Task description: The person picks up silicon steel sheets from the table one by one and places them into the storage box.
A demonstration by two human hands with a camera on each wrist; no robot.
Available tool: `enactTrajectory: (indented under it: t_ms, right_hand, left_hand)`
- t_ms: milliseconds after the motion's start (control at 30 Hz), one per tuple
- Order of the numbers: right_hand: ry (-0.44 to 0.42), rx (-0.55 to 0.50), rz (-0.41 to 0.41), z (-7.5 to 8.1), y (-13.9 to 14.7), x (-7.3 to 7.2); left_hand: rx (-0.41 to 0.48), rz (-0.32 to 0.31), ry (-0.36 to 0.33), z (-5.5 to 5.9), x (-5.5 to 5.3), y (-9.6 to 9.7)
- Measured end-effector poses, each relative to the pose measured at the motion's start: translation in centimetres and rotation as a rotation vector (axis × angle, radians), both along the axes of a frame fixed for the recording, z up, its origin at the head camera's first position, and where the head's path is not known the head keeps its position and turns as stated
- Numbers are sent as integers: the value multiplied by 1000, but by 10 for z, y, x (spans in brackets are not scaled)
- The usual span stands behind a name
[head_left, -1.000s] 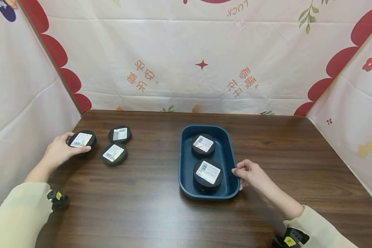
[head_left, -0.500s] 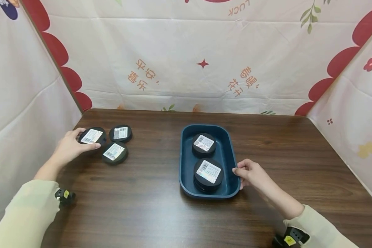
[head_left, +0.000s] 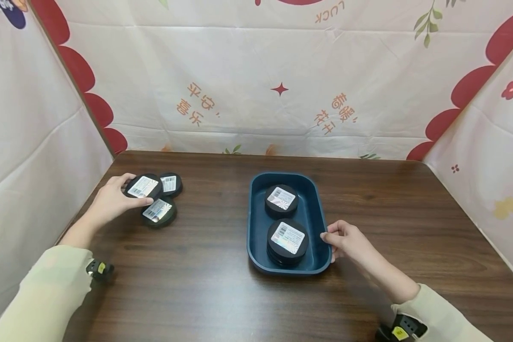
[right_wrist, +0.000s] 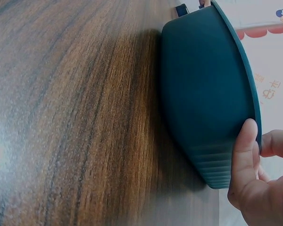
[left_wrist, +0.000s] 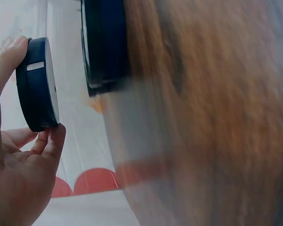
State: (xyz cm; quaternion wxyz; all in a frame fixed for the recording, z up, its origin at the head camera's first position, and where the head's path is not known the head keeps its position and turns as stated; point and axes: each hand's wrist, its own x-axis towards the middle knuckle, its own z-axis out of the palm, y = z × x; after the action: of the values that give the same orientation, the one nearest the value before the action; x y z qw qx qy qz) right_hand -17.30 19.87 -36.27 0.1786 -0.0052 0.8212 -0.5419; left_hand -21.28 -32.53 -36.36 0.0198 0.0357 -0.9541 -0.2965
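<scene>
Between thumb and fingers, my left hand point(head_left: 113, 198) holds a round flat black container point(head_left: 144, 186) with a white barcode label on top. In the left wrist view this black container point(left_wrist: 37, 84) is raised off the table. It partly covers another labelled black container point(head_left: 171, 184) behind it on the right; a third black container point(head_left: 159, 213) lies just in front. My right hand point(head_left: 346, 241) pinches the right rim of a dark blue rectangular tray point(head_left: 318, 259). Inside the tray sit a black container point(head_left: 281, 200) at the back and a stack of black containers point(head_left: 287, 241) at the front.
The brown wood-grain table point(head_left: 205, 285) reaches back to a white patterned curtain point(head_left: 248, 61). More curtain panels stand at the left point(head_left: 34, 128) and right sides. A strapped black device point(head_left: 99, 270) is on the left wrist, and another point(head_left: 403, 327) on the right.
My left hand has moved rightward with its black container, from the left of the two loose ones to partly over the back one. The right hand and the tray have stayed in place.
</scene>
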Motion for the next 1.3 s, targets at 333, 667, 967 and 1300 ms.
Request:
enactTrajectory:
  t_ms: [333, 667, 967, 1300]
  right_hand:
    - [-3, -8, -4, 1, 0, 0]
    - [-20, -13, -10, 2, -1, 0]
    - [2, -17, 5, 2, -1, 2]
    - [3, -14, 5, 1, 0, 0]
  left_hand:
    - [-19, -74, 22, 10, -2, 22]
    - [-23, -148, 3, 19, -2, 45]
    - [-3, -197, 21, 18, -5, 61]
    - [42, -268, 41, 22, -9, 89]
